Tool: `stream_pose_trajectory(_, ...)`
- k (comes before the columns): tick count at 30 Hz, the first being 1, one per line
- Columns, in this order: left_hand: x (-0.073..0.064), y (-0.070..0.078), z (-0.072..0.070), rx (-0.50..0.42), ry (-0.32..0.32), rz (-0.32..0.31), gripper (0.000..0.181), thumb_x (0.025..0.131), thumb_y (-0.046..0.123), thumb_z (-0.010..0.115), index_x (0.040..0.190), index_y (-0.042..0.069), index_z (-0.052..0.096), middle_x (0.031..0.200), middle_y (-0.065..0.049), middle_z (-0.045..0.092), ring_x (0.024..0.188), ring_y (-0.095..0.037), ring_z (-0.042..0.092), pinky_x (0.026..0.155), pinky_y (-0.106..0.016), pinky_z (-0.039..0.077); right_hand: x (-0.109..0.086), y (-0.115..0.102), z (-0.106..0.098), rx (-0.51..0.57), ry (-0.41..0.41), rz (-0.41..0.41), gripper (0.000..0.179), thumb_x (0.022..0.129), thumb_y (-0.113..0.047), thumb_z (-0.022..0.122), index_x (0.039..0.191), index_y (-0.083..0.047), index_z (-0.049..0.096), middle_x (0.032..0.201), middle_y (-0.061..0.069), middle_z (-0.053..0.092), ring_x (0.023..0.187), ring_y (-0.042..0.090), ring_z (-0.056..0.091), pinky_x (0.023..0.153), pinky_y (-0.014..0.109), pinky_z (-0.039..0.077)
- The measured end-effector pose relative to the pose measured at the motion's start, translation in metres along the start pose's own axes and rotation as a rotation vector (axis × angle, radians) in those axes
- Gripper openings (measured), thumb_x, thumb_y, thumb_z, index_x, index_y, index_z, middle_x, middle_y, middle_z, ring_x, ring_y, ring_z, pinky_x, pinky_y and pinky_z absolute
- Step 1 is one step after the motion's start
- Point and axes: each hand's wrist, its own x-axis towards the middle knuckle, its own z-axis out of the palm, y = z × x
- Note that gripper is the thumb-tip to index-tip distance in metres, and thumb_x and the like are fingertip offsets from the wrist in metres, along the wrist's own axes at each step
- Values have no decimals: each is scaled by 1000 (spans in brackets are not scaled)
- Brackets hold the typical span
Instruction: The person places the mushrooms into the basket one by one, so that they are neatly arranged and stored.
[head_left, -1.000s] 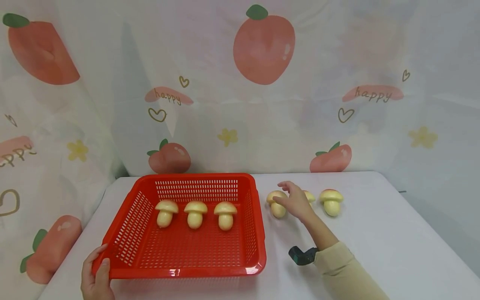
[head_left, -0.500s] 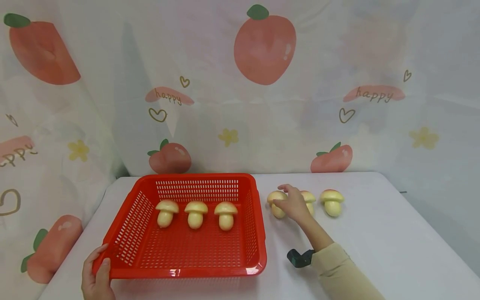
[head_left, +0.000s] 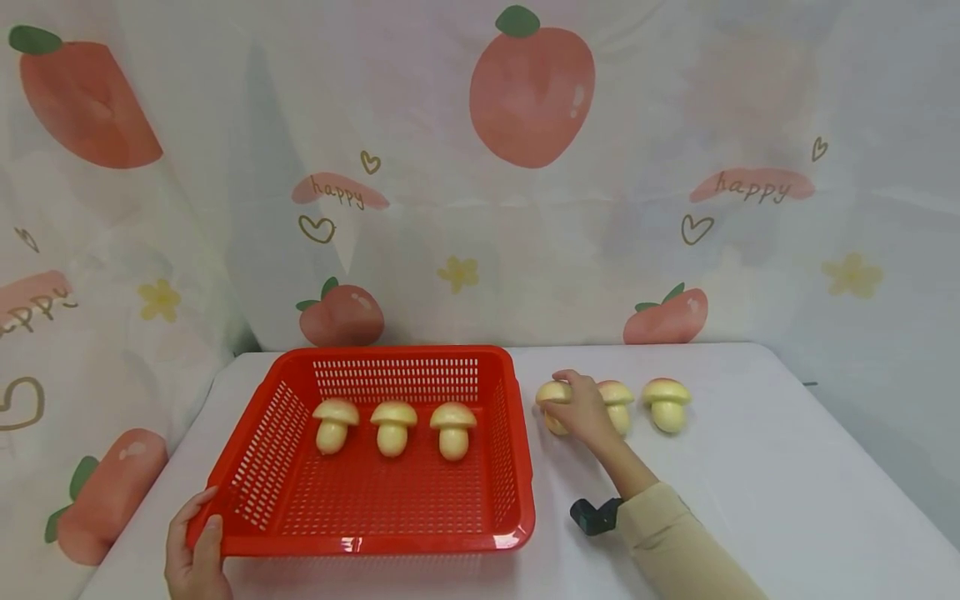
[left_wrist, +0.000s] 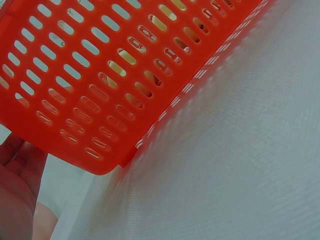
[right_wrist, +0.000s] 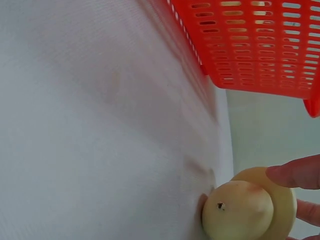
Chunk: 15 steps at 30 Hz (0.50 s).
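Right hand (head_left: pixel 588 410), fingers curled, pinches a mushroom (head_left: pixel 553 391).

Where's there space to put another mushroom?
In the red basket, in front of its three mushrooms; on the white table, right of the rightmost mushroom. Crowded: right of the basket, where the right hand grips one mushroom beside the middle mushroom.

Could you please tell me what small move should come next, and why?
I would probably lift the leftmost toy mushroom outside the red basket straight up, because the right hand pinches its cap while it appears to rest on the table. The left hand grips the basket's rim, and three more toy mushrooms lie inside.
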Motion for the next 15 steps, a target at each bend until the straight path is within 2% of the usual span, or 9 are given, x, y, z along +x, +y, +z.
stream_pose_trajectory(7, -1, 0, 1, 4, 5, 18, 34, 97, 27, 44, 131, 26, 47, 133, 1, 44, 112, -20, 47, 70, -11, 45, 3, 4, 6, -24, 4, -18, 47, 74, -6, 68, 117, 8, 53, 113, 29, 50, 108, 41, 45, 88, 50, 38)
stream_pose_trajectory(15, 0, -1, 1, -15, 0, 37, 34, 97, 24, 44, 131, 25, 47, 132, 0, 44, 110, -19, 48, 68, -9, 45, 6, 8, 13, -65, 25, -34, 47, 71, -5, 66, 115, 6, 54, 108, 28, 54, 101, 40, 49, 83, 49, 40)
